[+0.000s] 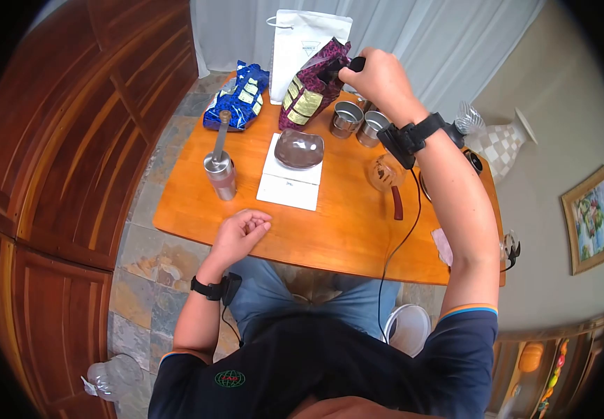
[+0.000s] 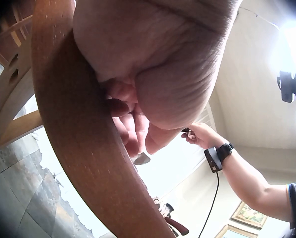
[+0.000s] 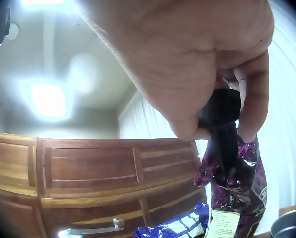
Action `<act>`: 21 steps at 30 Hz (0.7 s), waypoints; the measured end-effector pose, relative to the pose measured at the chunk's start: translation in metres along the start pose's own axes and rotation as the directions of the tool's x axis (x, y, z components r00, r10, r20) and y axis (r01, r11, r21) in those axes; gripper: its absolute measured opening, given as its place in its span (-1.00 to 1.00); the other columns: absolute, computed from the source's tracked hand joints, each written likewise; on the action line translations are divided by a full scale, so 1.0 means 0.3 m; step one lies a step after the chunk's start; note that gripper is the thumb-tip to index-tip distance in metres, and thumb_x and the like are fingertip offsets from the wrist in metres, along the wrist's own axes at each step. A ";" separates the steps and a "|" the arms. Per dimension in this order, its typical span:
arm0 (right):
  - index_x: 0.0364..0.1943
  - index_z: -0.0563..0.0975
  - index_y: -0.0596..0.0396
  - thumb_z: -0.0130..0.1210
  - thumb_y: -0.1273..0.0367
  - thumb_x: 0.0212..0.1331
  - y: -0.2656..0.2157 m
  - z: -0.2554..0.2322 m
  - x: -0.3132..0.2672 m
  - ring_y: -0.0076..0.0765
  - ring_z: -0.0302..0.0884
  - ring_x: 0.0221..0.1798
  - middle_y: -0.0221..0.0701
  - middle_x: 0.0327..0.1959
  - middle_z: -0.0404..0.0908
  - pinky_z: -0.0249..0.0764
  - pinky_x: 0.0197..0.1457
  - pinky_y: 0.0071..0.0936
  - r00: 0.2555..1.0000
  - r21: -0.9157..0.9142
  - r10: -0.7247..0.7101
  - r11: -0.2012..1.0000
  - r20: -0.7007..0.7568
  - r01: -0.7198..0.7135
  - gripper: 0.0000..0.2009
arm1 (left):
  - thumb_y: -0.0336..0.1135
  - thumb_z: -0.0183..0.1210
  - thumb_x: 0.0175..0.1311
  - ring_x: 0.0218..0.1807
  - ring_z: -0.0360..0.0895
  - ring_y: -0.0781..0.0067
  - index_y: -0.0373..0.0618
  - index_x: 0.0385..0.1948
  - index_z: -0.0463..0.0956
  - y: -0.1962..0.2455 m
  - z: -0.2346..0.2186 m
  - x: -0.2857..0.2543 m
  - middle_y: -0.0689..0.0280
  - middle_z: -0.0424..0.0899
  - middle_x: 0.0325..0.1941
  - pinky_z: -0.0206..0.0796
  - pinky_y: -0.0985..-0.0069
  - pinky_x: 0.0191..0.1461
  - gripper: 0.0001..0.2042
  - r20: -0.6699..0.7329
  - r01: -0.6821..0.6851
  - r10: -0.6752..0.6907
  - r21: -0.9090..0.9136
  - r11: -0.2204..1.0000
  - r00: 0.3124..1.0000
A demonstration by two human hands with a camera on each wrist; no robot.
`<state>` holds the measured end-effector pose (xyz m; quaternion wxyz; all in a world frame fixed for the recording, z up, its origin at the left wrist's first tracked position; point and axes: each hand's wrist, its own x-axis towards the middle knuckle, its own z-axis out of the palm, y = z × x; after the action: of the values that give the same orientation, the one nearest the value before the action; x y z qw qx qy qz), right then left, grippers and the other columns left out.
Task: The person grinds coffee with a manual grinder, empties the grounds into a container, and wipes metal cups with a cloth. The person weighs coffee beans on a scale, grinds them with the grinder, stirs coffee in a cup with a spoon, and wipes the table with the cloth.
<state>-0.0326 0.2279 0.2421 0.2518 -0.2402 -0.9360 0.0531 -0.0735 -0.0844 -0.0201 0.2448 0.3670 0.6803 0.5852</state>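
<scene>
My right hand (image 1: 385, 77) pinches the broad end of a black tool (image 3: 221, 111) between thumb and fingers. Its narrow shaft slants down into the open top of a purple-and-black patterned bag (image 1: 314, 80); the lower end is hidden inside. My left hand (image 1: 240, 234) rests at the table's near edge, fingers loosely curled and holding nothing. Just in front of the bag, a brown glossy dish (image 1: 299, 149) sits on a flat white slab (image 1: 288, 195). Beyond the left hand, a steel hand grinder (image 1: 221, 178) stands upright with its crank on top.
A blue foil bag (image 1: 239, 98) and a tall white paper bag (image 1: 295, 52) stand at the back. Steel cups (image 1: 347, 119) are right of the purple bag. A glass pot (image 1: 385, 173) with a red-brown handle sits under my right forearm. A cable (image 1: 398, 248) hangs from the wrist camera.
</scene>
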 end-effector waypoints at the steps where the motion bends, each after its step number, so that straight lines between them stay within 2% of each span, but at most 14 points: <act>1: -0.26 0.65 0.36 0.31 0.22 -0.01 -0.001 -0.003 -0.003 -0.06 0.72 -0.43 -0.04 -0.48 0.70 0.63 -0.26 -0.25 1.000 -0.012 -0.008 1.000 -0.013 0.008 -0.60 | -0.44 0.29 0.35 -0.41 0.26 0.85 -0.23 -0.14 0.66 -0.004 0.001 0.001 0.61 0.49 -0.41 0.17 0.79 -0.34 -0.87 0.002 0.015 -0.015 -0.020 1.000 1.000; 2: -0.26 0.65 0.36 0.31 0.22 -0.01 -0.004 -0.007 -0.007 -0.06 0.72 -0.43 -0.04 -0.48 0.70 0.63 -0.26 -0.25 1.000 -0.012 -0.005 1.000 -0.012 0.004 -0.60 | -0.44 0.29 0.35 -0.41 0.26 0.85 -0.23 -0.14 0.66 -0.005 -0.001 0.000 0.61 0.49 -0.41 0.17 0.79 -0.34 -0.87 0.005 0.017 -0.017 -0.020 1.000 1.000; 4: -0.37 0.63 0.39 0.34 0.21 0.00 -0.009 -0.012 -0.017 0.17 0.68 -0.29 0.08 -0.43 0.67 0.61 -0.16 -0.11 0.999 -0.008 -0.032 0.999 -0.031 0.032 -0.60 | -0.44 0.30 0.35 -0.38 0.30 0.84 -0.23 -0.13 0.66 0.002 -0.005 -0.001 0.57 0.54 -0.35 0.20 0.79 -0.30 -0.86 0.009 0.009 -0.009 0.009 1.000 1.000; 8: -0.25 0.63 0.37 0.34 0.25 0.02 -0.003 -0.008 -0.033 0.16 0.69 -0.22 0.08 -0.36 0.69 0.61 -0.09 -0.11 0.995 -0.002 -0.080 0.997 -0.060 0.080 -0.62 | -0.44 0.30 0.34 -0.37 0.31 0.83 -0.23 -0.12 0.66 0.008 -0.009 -0.001 0.56 0.55 -0.34 0.21 0.78 -0.29 -0.86 0.010 0.010 -0.011 0.026 1.000 1.000; 10: -0.13 0.62 0.34 0.34 0.29 0.03 -0.003 -0.014 -0.044 0.15 0.68 -0.16 0.06 -0.29 0.70 0.60 -0.03 -0.11 0.990 -0.071 -0.127 0.990 -0.059 0.123 -0.61 | -0.44 0.30 0.34 -0.37 0.31 0.82 -0.23 -0.13 0.66 0.013 -0.008 -0.002 0.56 0.55 -0.35 0.21 0.78 -0.29 -0.85 0.005 -0.002 0.002 0.040 0.999 1.000; 14: -0.08 0.60 0.33 0.34 0.31 0.03 0.001 -0.021 -0.060 0.14 0.68 -0.13 0.05 -0.25 0.70 0.61 -0.01 -0.12 0.986 -0.128 -0.149 0.982 -0.068 0.140 -0.59 | -0.44 0.30 0.34 -0.38 0.31 0.82 -0.23 -0.13 0.66 0.011 -0.009 -0.003 0.56 0.55 -0.35 0.21 0.78 -0.29 -0.85 0.005 0.001 -0.001 0.035 0.999 1.000; 16: -0.05 0.59 0.30 0.35 0.31 0.03 0.012 -0.020 -0.058 0.14 0.67 -0.10 0.03 -0.22 0.69 0.60 0.01 -0.11 0.985 -0.136 -0.161 0.979 -0.069 0.150 -0.58 | -0.39 0.32 0.30 -0.41 0.40 0.76 -0.22 -0.15 0.66 0.005 -0.010 0.000 0.48 0.60 -0.39 0.32 0.70 -0.30 -0.84 -0.008 -0.003 0.004 0.047 0.999 1.000; 21: -0.02 0.58 0.26 0.35 0.34 0.04 0.021 -0.012 -0.052 0.12 0.65 -0.06 0.01 -0.17 0.67 0.58 0.03 -0.10 0.985 -0.174 -0.163 0.973 -0.051 0.152 -0.59 | -0.39 0.32 0.30 -0.41 0.41 0.75 -0.22 -0.14 0.66 0.010 -0.011 0.001 0.47 0.60 -0.38 0.32 0.71 -0.29 -0.83 -0.011 -0.008 0.009 0.052 0.999 1.000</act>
<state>-0.0162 0.2259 0.2370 0.2640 -0.1873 -0.9446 -0.0545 -0.0756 -0.0861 -0.0166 0.2290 0.3730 0.6950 0.5704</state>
